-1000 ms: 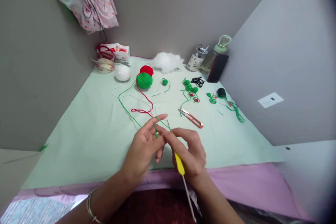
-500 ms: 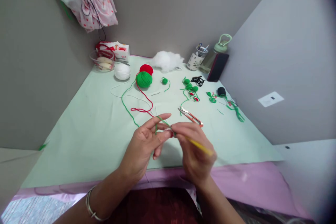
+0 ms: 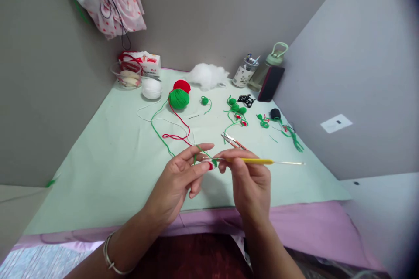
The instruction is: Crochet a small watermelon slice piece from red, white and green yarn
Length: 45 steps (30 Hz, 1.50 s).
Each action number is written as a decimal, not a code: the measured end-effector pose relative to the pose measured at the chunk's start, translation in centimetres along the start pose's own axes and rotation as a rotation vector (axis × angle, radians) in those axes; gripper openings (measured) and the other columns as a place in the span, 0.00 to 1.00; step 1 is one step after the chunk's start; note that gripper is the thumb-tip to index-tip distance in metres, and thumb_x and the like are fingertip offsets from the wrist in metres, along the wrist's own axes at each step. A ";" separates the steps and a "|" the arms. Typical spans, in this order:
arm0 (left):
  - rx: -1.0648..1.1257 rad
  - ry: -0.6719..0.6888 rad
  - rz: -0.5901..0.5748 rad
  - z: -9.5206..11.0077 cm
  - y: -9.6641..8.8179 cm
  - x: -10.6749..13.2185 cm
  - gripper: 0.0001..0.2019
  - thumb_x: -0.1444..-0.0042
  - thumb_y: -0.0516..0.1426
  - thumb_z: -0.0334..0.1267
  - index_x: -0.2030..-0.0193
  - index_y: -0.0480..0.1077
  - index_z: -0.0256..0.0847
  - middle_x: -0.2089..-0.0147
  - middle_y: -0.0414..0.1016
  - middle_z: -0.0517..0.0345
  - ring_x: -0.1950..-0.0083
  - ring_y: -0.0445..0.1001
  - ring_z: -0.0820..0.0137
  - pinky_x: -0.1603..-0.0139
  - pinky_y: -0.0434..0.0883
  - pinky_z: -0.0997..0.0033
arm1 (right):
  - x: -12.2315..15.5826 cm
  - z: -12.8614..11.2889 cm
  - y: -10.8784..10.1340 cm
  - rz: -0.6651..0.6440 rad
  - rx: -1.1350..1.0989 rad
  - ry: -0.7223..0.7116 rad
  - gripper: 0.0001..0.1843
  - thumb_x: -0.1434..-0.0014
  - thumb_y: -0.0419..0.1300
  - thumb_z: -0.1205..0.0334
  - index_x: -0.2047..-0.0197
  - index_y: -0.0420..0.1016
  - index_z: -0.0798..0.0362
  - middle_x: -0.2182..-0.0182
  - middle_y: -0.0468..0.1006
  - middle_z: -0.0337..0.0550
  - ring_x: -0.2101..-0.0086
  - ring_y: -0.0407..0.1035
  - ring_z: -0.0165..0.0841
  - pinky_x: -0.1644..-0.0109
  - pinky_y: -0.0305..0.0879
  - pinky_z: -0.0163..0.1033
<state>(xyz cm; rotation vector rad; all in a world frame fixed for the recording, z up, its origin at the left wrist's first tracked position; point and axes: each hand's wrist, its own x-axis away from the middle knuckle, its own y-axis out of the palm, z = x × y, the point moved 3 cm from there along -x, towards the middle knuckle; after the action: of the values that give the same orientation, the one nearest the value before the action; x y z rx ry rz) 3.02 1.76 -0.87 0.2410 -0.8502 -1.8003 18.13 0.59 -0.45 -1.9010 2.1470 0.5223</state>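
Note:
Between thumb and fingers, my left hand [image 3: 183,174] pinches a small crocheted piece [image 3: 212,164] in red, white and green. Green yarn [image 3: 203,151] runs over its raised index finger. My right hand [image 3: 248,178] grips a crochet hook [image 3: 258,161] with a yellow handle, held nearly level; its metal tip is at the top edge of the piece. The yarn leads back to a green ball [image 3: 179,99], which stands in front of a red ball [image 3: 182,86]. A white yarn ball [image 3: 152,89] lies farther left.
Orange-handled thread snips [image 3: 233,141] lie just beyond my right hand. Small green crocheted pieces [image 3: 236,107] and a black claw clip [image 3: 246,100] are behind them. White stuffing [image 3: 208,76], a pen cup [image 3: 245,73], a bottle [image 3: 273,61] and a phone [image 3: 271,84] stand along the back.
My right hand has turned, so the crochet hook has swung from slanting down to nearly level. More of the crocheted piece shows now. My left hand has stayed almost still.

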 end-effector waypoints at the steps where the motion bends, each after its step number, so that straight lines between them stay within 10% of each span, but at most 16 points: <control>1: -0.011 0.005 0.005 0.0 -0.1 0.0 0.16 0.44 0.71 0.36 0.48 0.82 0.43 0.68 0.70 0.67 0.82 0.57 0.88 0.82 0.54 0.84 | 0.0 0.1 -0.1 0.007 -0.047 0.021 0.10 0.27 0.61 0.60 0.56 0.85 0.46 0.62 0.85 0.40 0.67 0.75 0.28 0.61 0.74 0.36; 8: -0.085 0.053 0.039 0.3 -0.5 0.0 0.15 0.44 0.71 0.37 0.50 0.83 0.44 0.63 0.71 0.65 0.81 0.59 0.88 0.81 0.55 0.83 | 0.4 -0.8 -0.2 0.002 0.042 -0.046 0.13 0.24 0.54 0.63 0.55 0.81 0.49 0.62 0.84 0.41 0.68 0.78 0.28 0.60 0.78 0.37; 17: -0.036 0.063 0.096 -0.4 -0.4 0.0 0.26 0.47 0.73 0.37 0.41 0.78 0.43 0.71 0.67 0.69 0.81 0.56 0.85 0.82 0.54 0.83 | 2.2 -1.2 1.0 -0.116 0.834 -0.711 0.17 0.33 0.61 0.74 0.44 0.80 0.53 0.55 0.84 0.52 0.55 0.79 0.38 0.54 0.79 0.41; 25: 0.109 -0.054 -0.013 0.4 -0.4 -0.3 0.21 0.45 0.71 0.32 0.43 0.79 0.38 0.79 0.60 0.74 0.82 0.46 0.87 0.82 0.47 0.83 | 0.5 -0.6 0.0 0.052 0.155 -0.195 0.14 0.27 0.55 0.68 0.54 0.82 0.47 0.65 0.82 0.41 0.69 0.74 0.32 0.63 0.75 0.41; 31: -0.023 0.071 0.078 0.0 0.2 -0.2 0.21 0.45 0.72 0.37 0.44 0.80 0.43 0.67 0.73 0.66 0.81 0.60 0.87 0.81 0.54 0.84 | 1.0 -1.1 0.8 -0.014 0.461 -0.372 0.17 0.31 0.59 0.75 0.49 0.83 0.46 0.59 0.85 0.43 0.59 0.79 0.35 0.56 0.77 0.41; 35: 0.080 -0.037 0.024 -0.2 -0.2 -0.6 0.22 0.44 0.71 0.37 0.43 0.79 0.38 0.79 0.61 0.72 0.82 0.51 0.85 0.82 0.51 0.85 | 1.5 -1.4 0.6 -0.033 0.682 -0.516 0.18 0.35 0.64 0.76 0.50 0.85 0.44 0.54 0.85 0.45 0.56 0.80 0.37 0.56 0.76 0.41; 45: 0.019 0.003 0.006 0.1 0.0 -0.2 0.20 0.44 0.71 0.34 0.45 0.80 0.44 0.63 0.73 0.65 0.82 0.59 0.89 0.82 0.54 0.84 | 0.1 -0.1 0.0 0.020 0.103 -0.083 0.09 0.29 0.61 0.64 0.55 0.85 0.46 0.63 0.84 0.41 0.68 0.75 0.31 0.63 0.74 0.39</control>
<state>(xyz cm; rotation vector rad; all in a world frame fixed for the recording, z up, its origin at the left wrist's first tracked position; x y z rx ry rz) 3.05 2.02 -0.84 0.2537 -0.8650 -1.7869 18.12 0.41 -0.37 -1.7738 2.1009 0.4755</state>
